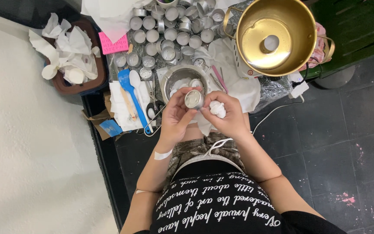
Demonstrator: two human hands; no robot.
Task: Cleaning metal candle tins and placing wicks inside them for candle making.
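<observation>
Left hand [176, 113] pinches a small metal tin [194, 99] in its grip; at three o'clock, right hand [228, 113] grips crumpled white tissue [217, 108].

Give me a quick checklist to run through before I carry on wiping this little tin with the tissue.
1. Small round tin held firmly in left hand: ok.
2. Wad of tissue gripped in right hand: ok.
3. Tin held above the metal bowl: ok.
4. Tin's inside fully clean: cannot tell.
5. Blue spatula lying apart from both hands: ok.
6. Bin has room for more tissue: not ok, it looks heaped.
</observation>
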